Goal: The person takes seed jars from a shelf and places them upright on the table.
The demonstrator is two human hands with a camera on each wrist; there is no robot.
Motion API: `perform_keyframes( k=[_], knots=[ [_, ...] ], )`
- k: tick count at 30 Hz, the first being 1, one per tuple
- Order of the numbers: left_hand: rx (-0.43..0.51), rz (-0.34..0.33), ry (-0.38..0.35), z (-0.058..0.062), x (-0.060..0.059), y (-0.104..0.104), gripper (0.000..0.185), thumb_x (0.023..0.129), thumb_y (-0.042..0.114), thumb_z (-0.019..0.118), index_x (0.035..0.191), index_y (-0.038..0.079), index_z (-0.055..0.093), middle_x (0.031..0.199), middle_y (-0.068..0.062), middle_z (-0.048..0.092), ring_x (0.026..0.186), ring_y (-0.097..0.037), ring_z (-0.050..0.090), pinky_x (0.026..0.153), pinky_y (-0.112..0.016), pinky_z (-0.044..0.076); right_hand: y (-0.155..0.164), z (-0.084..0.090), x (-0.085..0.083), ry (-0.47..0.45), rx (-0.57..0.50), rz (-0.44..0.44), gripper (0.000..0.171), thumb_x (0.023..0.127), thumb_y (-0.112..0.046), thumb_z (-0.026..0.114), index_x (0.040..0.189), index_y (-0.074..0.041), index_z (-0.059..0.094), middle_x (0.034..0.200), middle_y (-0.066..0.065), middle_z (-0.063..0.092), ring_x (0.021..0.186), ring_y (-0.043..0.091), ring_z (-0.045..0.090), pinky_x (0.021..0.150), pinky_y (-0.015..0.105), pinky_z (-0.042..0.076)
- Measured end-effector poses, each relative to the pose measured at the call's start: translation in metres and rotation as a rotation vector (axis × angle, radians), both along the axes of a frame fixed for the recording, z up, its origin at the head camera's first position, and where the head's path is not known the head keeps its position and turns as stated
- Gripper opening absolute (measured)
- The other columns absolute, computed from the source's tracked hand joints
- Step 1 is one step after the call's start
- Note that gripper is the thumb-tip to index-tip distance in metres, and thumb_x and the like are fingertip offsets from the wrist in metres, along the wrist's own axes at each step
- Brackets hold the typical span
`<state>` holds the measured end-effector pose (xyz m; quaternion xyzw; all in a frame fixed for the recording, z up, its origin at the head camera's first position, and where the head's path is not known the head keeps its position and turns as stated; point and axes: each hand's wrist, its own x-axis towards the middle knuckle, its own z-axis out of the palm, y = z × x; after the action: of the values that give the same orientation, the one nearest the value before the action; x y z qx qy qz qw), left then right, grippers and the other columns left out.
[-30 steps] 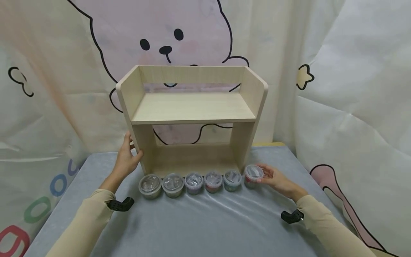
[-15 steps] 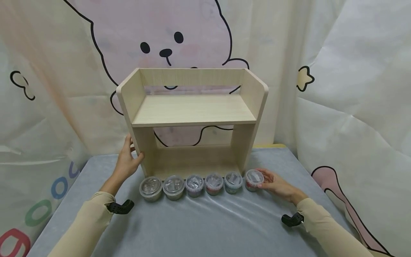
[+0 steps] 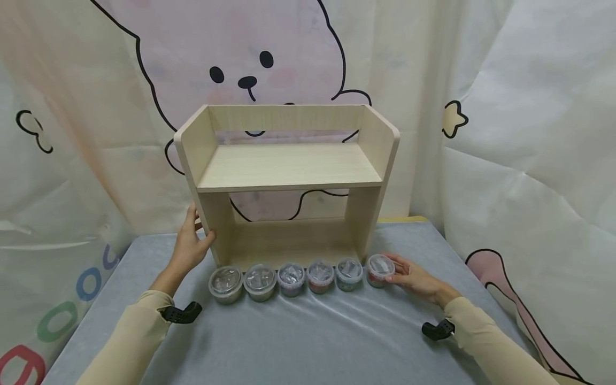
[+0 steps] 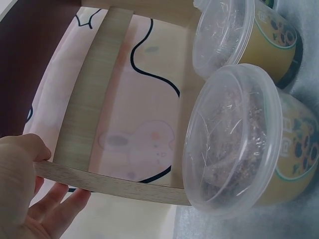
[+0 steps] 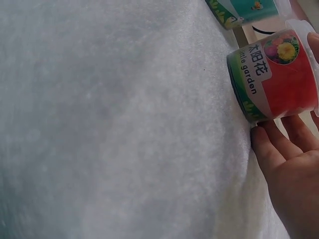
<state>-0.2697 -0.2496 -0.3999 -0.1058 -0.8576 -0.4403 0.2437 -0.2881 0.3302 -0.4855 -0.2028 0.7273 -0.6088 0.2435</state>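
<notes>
A pale two-tier wooden shelf (image 3: 289, 164) stands at the middle of the table, and my left hand (image 3: 189, 247) grips its left side panel. In the left wrist view the thumb lies over the panel's edge, with the fingers (image 4: 52, 204) on the other side. At the right end of a row of tubs, my right hand (image 3: 417, 280) holds a red lidded tub (image 5: 286, 82) printed with flowers and "little garden". The thumb is partly cut off at that view's edge. Beside it in the row is a teal tub (image 3: 348, 274).
Along the shelf's front, more clear-lidded tubs continue leftward: a reddish one (image 3: 320, 275), a purplish one (image 3: 291, 278) and two larger yellowish ones, including the end tub (image 3: 225, 283). A grey-blue cloth (image 3: 308, 342) covers the table. Printed curtains (image 3: 520, 176) hang around it.
The head view has shifted slightly, so the shelf and tubs sit a little lower in it. Both hands keep their hold, with no other visible movement.
</notes>
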Motion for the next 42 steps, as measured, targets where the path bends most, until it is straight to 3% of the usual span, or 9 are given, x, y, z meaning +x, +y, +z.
perform_keyframes(
  k=[8, 16, 24, 31, 38, 42],
  knots=[
    [0.01, -0.001, 0.022, -0.001, -0.001, 0.001, 0.081, 0.093, -0.006, 0.06, 0.16, 0.022, 0.023, 0.146, -0.031, 0.048, 0.124, -0.055, 0.055, 0.099, -0.068, 0.049, 0.001, -0.002, -0.002, 0.001, -0.016, 0.006, 0.078, 0.101, -0.005, 0.057, 0.159, 0.006, 0.006, 0.141, -0.011, 0.052, 0.123, -0.007, 0.055, 0.1, 0.014, 0.049],
    [0.009, 0.004, 0.027, -0.002, 0.001, -0.001, 0.08, 0.094, -0.004, 0.063, 0.159, 0.022, 0.025, 0.144, -0.03, 0.049, 0.124, -0.054, 0.056, 0.099, -0.067, 0.051, 0.001, -0.004, -0.004, 0.002, 0.015, 0.008, 0.076, 0.102, -0.008, 0.056, 0.16, 0.004, 0.008, 0.152, 0.002, 0.046, 0.124, -0.008, 0.054, 0.101, 0.013, 0.046],
    [0.005, 0.001, 0.038, -0.004, -0.002, -0.001, 0.084, 0.094, -0.005, 0.063, 0.161, 0.024, 0.022, 0.144, -0.03, 0.048, 0.126, -0.053, 0.054, 0.101, -0.066, 0.05, 0.001, -0.002, -0.006, 0.001, 0.041, 0.0, 0.076, 0.103, -0.009, 0.056, 0.161, 0.002, 0.008, 0.149, -0.001, 0.049, 0.123, -0.008, 0.054, 0.099, 0.013, 0.046],
    [0.017, -0.001, 0.048, -0.004, -0.002, -0.002, 0.082, 0.094, -0.004, 0.064, 0.16, 0.023, 0.024, 0.144, -0.029, 0.049, 0.125, -0.053, 0.055, 0.1, -0.065, 0.05, -0.002, -0.001, -0.004, 0.007, 0.059, -0.007, 0.077, 0.102, -0.012, 0.057, 0.161, 0.002, 0.008, 0.156, 0.013, 0.042, 0.123, -0.008, 0.054, 0.099, 0.013, 0.046],
    [0.021, -0.008, 0.05, -0.003, -0.002, -0.001, 0.08, 0.095, -0.002, 0.063, 0.161, 0.023, 0.024, 0.143, -0.029, 0.05, 0.125, -0.052, 0.056, 0.094, -0.064, 0.055, 0.0, 0.002, -0.005, -0.028, 0.02, -0.008, 0.073, 0.105, -0.011, 0.052, 0.16, 0.003, 0.007, 0.142, -0.009, 0.049, 0.123, -0.007, 0.054, 0.102, 0.014, 0.047],
    [0.019, -0.01, 0.05, -0.002, 0.001, -0.002, 0.077, 0.098, 0.004, 0.062, 0.161, 0.026, 0.024, 0.143, -0.027, 0.051, 0.121, -0.052, 0.059, 0.084, -0.064, 0.058, -0.003, 0.01, -0.004, -0.025, 0.019, -0.048, 0.066, 0.108, -0.019, 0.046, 0.16, 0.003, 0.01, 0.152, 0.008, 0.039, 0.122, -0.007, 0.054, 0.105, 0.018, 0.047]
  ],
)
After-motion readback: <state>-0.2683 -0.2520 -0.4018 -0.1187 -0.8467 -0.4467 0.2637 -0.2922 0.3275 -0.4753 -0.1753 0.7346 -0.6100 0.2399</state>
